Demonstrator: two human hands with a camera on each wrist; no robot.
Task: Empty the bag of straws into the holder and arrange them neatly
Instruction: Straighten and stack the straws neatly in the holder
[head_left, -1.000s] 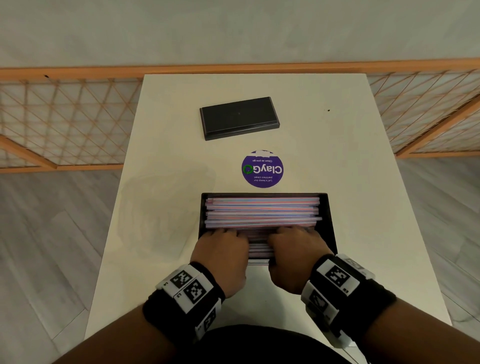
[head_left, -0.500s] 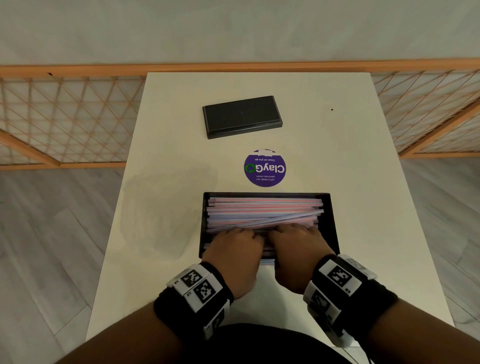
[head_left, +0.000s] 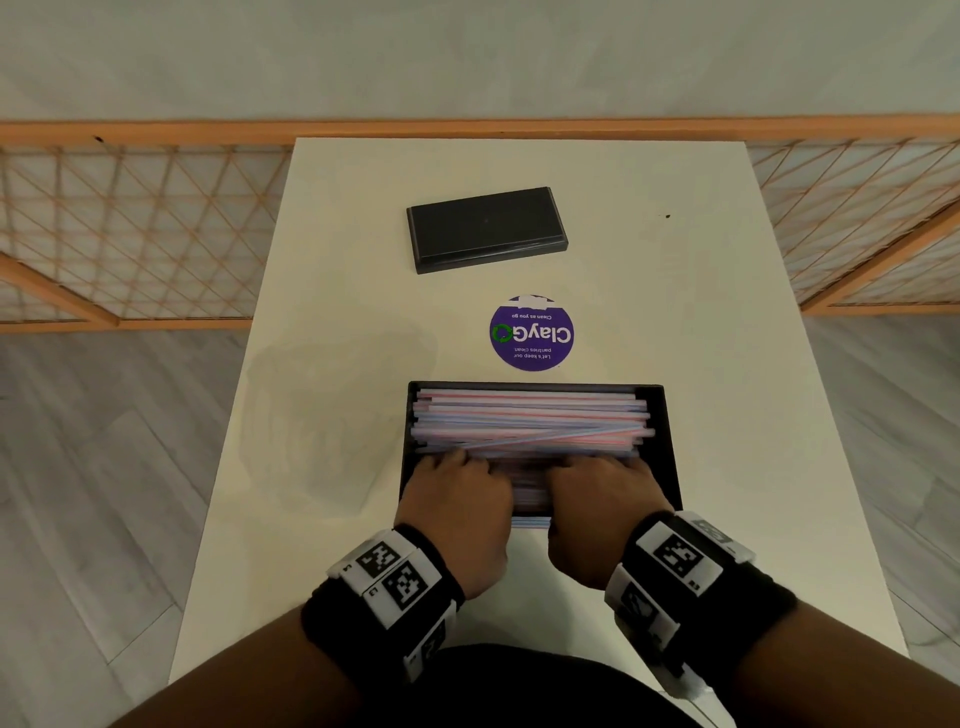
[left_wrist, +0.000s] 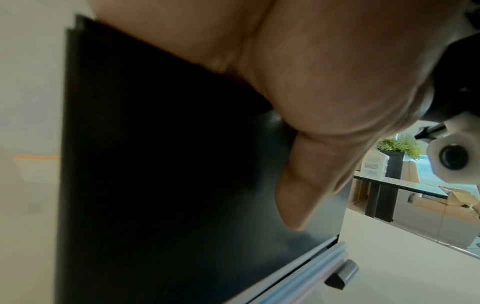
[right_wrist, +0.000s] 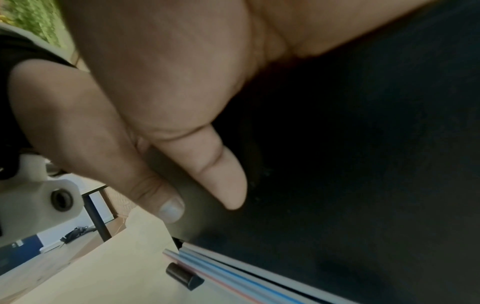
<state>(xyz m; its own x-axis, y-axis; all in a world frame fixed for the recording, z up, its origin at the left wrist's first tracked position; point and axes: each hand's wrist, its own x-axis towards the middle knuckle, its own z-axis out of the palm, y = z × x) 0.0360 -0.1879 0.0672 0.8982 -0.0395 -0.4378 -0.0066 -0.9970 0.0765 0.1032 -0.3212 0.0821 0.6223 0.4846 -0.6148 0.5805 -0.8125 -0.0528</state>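
the head view looks forward and steeply down from above the near edge of the worktop (head_left: 332, 260), taking in its whole surface out to the far wall. the left wrist view sits very close under the left hand (left_wrist: 324, 86), facing along the palm at the near outer wall of the black holder (left_wrist: 155, 164). the right wrist view mirrors it under the right hand (right_wrist: 168, 82). both wrist views share the holder's near wall, the straws (right_wrist: 233, 281) poking from its bottom slot, and each other's camera.
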